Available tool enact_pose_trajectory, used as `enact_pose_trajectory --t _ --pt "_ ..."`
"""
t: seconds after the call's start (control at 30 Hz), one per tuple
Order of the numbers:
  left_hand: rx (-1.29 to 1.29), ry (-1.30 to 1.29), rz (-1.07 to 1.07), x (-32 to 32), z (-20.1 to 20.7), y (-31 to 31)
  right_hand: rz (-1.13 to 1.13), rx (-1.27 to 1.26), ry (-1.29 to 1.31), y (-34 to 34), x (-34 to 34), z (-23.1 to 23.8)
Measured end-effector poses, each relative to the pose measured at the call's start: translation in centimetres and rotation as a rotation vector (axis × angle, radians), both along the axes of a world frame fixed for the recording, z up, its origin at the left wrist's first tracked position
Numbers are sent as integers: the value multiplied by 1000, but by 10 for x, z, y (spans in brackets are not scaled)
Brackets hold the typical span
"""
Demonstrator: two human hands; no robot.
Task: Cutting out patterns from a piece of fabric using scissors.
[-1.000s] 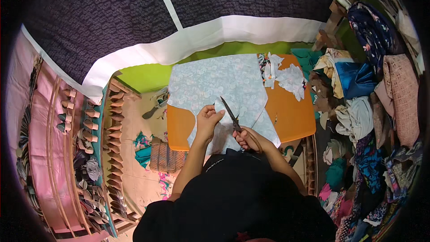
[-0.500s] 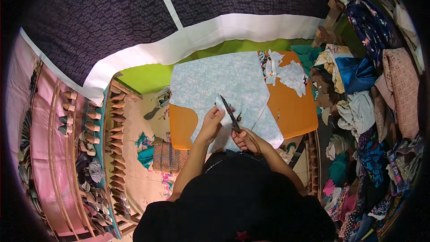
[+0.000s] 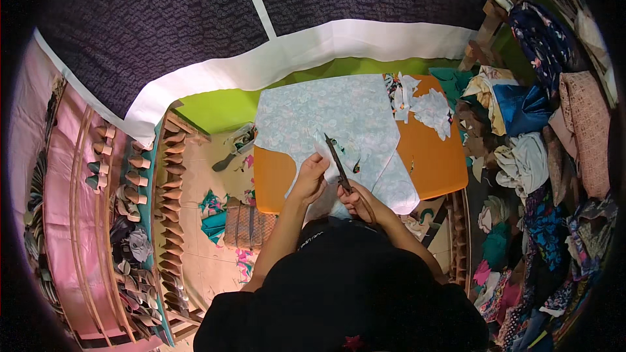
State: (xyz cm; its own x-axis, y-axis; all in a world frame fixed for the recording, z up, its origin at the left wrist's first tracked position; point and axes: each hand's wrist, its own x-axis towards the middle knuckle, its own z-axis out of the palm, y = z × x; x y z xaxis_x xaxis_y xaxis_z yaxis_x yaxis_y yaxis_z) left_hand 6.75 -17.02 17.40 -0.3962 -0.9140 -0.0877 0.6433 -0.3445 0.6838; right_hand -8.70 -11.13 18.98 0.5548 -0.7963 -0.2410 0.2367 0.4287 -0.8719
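Hands, two. Left hand (image 3: pixel 313 175): thumb and fingers pinched together on a turned-up edge of the pale cloth. Right hand (image 3: pixel 353 201): fingers closed around the handles of the scissors.

Scissors (image 3: pixel 340 164), one pair, dark: points away from the person, blades lying at the cloth; how far apart the blades stand cannot be told.

Pale cloth (image 3: pixel 326 101), one large sheet, faintly patterned: spread over the table, its near part gathered before the person. Condition: the outer outline, with a curved hollow at left and an angled right side, appears already cut. A gap beside the blades shows a darker print; this inner cut looks begun but unfinished, and the lifted part seems not yet free.

Table (image 3: pixel 272 171), one, orange: bare at left and right of the cloth.

Scraps (image 3: pixel 433 113), at least two pale clumps: on the table's far right, apart from the scissors.

Woven brown bundle (image 3: pixel 248 227), one: on the floor, left.

Shoes (image 3: pixel 137 178), well over a dozen, exact count unclear: racked at left.

Heaped fabrics (image 3: pixel 521 164), many, overlapping, uncountable: at right.

Dark hanging cloth (image 3: pixel 163 32), white-bordered: beyond the table.
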Motion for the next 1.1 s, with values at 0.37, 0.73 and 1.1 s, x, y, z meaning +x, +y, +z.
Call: enact_pose_trajectory --t 0.37,0.73,1.1 --pt "-10 87 -94 5 10 5 99 -1 -63 0 5 -10" --pt "4 107 -39 11 9 4 60 81 -52 1 15 5" --pt "7 43 -102 16 16 5 86 41 -39 -6 11 6"
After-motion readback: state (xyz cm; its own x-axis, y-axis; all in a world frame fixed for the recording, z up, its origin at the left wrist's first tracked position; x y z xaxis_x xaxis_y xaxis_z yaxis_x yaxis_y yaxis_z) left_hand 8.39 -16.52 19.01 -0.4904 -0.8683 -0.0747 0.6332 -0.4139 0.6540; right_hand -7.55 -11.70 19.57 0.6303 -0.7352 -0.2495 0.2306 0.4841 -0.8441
